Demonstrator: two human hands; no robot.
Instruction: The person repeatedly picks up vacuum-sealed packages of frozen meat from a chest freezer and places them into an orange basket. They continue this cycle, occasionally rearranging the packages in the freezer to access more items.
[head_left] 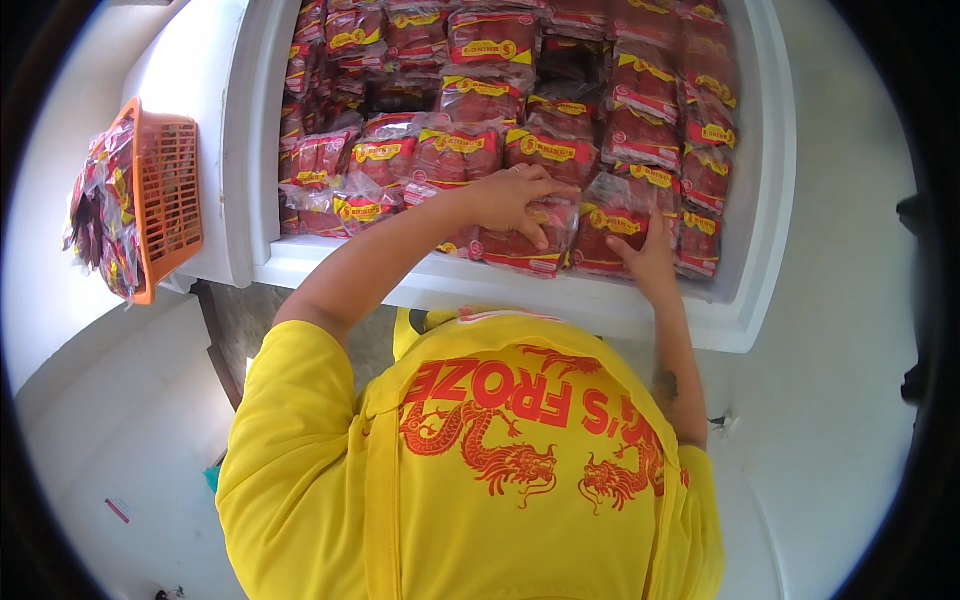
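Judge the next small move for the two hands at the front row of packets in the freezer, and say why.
Probably press the front-row packet down level. The left hand lies spread on top of it, and its lower edge hangs over the white freezer rim. The right hand touches the neighbouring packet, which already stands in line with the row.

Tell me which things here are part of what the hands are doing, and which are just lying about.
In hand:
- left hand, resting on a red packet
- right hand, at another red packet
- white chest freezer, full of such packets

Lying about:
- orange basket on the freezer's left edge
- packets in the basket
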